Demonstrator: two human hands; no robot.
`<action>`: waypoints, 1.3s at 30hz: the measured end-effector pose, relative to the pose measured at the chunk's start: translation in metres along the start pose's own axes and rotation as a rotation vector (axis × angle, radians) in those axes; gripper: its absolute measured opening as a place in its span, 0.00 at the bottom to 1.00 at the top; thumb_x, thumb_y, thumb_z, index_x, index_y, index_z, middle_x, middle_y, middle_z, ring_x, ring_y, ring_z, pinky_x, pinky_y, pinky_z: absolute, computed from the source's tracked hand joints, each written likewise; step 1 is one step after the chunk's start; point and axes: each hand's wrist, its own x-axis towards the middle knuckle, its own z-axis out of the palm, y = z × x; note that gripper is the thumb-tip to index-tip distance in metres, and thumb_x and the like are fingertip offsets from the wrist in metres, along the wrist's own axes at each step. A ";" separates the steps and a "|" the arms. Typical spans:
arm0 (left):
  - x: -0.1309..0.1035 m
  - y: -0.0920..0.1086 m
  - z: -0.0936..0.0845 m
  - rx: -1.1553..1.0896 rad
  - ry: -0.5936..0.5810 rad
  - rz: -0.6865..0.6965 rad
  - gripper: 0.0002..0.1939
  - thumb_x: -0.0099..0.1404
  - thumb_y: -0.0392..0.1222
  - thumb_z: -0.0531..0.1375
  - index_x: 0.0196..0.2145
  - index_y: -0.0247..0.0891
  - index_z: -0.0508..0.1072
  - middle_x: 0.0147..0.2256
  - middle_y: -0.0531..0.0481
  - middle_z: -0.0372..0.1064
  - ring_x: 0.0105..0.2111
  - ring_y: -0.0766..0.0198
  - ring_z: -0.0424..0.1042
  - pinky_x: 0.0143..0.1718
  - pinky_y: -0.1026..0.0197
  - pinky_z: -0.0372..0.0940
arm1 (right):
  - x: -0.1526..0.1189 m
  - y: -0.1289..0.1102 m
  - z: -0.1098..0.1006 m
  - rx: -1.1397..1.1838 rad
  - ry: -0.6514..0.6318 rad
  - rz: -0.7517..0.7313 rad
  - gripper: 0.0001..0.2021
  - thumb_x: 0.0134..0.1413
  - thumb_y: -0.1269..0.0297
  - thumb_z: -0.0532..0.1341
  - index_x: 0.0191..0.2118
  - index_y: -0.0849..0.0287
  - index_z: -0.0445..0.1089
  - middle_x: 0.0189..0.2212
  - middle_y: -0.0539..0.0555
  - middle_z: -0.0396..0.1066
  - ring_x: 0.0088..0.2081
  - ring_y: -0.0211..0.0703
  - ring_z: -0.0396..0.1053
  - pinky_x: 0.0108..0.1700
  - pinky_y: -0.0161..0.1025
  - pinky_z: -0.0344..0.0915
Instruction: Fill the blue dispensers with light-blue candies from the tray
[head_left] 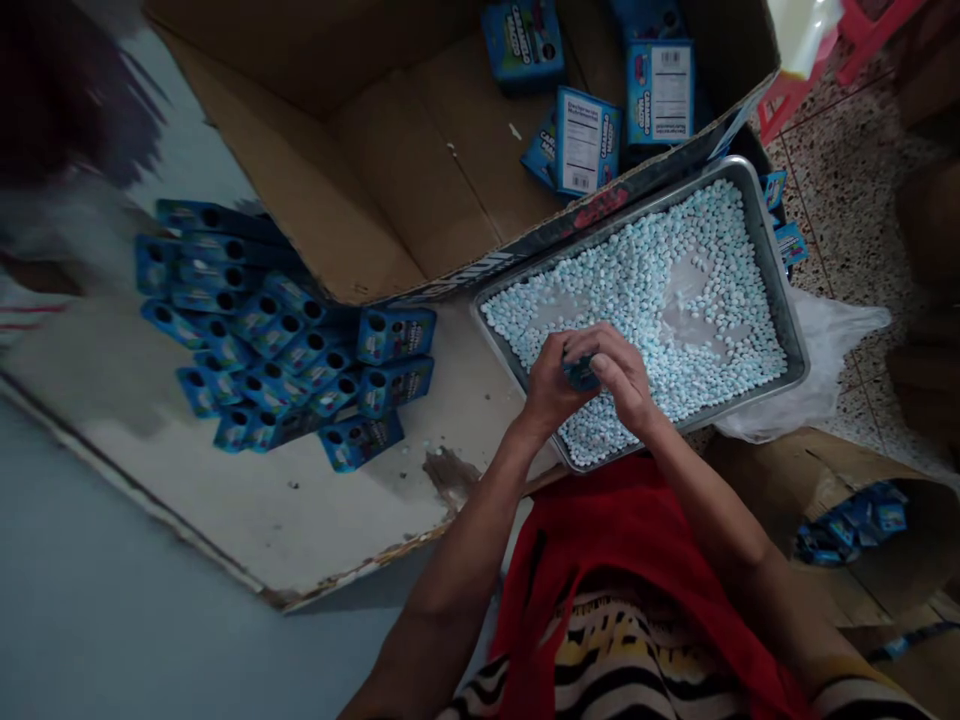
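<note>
Between my two hands, above the near side of the tray, is a small blue candy box [580, 371], mostly covered by fingers. My left hand [551, 388] is wrapped round its side. The fingers of my right hand [621, 372] curl over it from the other side, with the thumb on its upper end. Beneath both hands lies a metal tray [796, 345] holding a layer of small pale blue and white candies [622, 270], with bare patches of metal showing. What is inside the held box cannot be seen.
Left on the table [360, 520] stand several blue boxes [292, 345] with round holes in their ends. A large open carton [390, 190] behind the tray holds more boxes [589, 140]. Lower right, another carton [885, 580] contains blue packets. Clear plastic [817, 340] hangs beside the tray.
</note>
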 end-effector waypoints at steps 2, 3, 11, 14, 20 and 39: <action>0.002 0.007 -0.009 0.064 0.001 0.020 0.28 0.59 0.47 0.74 0.54 0.44 0.71 0.50 0.44 0.76 0.53 0.48 0.78 0.57 0.46 0.74 | -0.009 -0.004 -0.008 -0.065 -0.116 -0.022 0.18 0.74 0.48 0.54 0.45 0.45 0.80 0.50 0.52 0.82 0.60 0.53 0.76 0.73 0.58 0.59; 0.003 0.009 -0.014 0.107 0.010 0.011 0.29 0.57 0.45 0.75 0.55 0.45 0.71 0.50 0.44 0.77 0.53 0.48 0.78 0.56 0.46 0.75 | -0.012 -0.004 -0.015 -0.100 -0.129 -0.014 0.18 0.75 0.48 0.53 0.47 0.44 0.80 0.54 0.52 0.81 0.64 0.53 0.74 0.75 0.59 0.58; -0.010 -0.004 -0.044 0.163 0.129 -0.123 0.40 0.49 0.45 0.80 0.57 0.46 0.70 0.51 0.47 0.77 0.49 0.49 0.80 0.51 0.50 0.77 | 0.052 0.088 -0.104 -0.838 0.253 0.097 0.32 0.63 0.30 0.61 0.58 0.50 0.75 0.67 0.62 0.66 0.70 0.64 0.61 0.73 0.69 0.57; -0.019 -0.010 -0.043 0.146 0.120 -0.122 0.42 0.49 0.52 0.81 0.57 0.46 0.70 0.52 0.47 0.77 0.49 0.49 0.80 0.51 0.50 0.77 | 0.078 0.119 -0.099 -1.034 0.203 0.077 0.39 0.61 0.29 0.62 0.66 0.51 0.69 0.72 0.65 0.59 0.74 0.70 0.53 0.73 0.74 0.53; -0.030 -0.024 -0.040 0.131 0.222 -0.160 0.42 0.53 0.56 0.80 0.58 0.45 0.67 0.53 0.44 0.73 0.53 0.49 0.78 0.56 0.47 0.76 | 0.056 0.119 -0.052 -1.098 0.090 0.228 0.28 0.62 0.45 0.66 0.61 0.56 0.73 0.65 0.69 0.68 0.68 0.72 0.62 0.68 0.71 0.62; -0.029 -0.001 -0.054 0.127 -0.018 0.002 0.36 0.54 0.37 0.74 0.60 0.43 0.70 0.55 0.42 0.76 0.56 0.47 0.78 0.59 0.46 0.75 | 0.021 0.001 0.008 0.601 0.227 0.375 0.18 0.61 0.41 0.60 0.32 0.51 0.68 0.31 0.52 0.71 0.35 0.46 0.72 0.37 0.45 0.73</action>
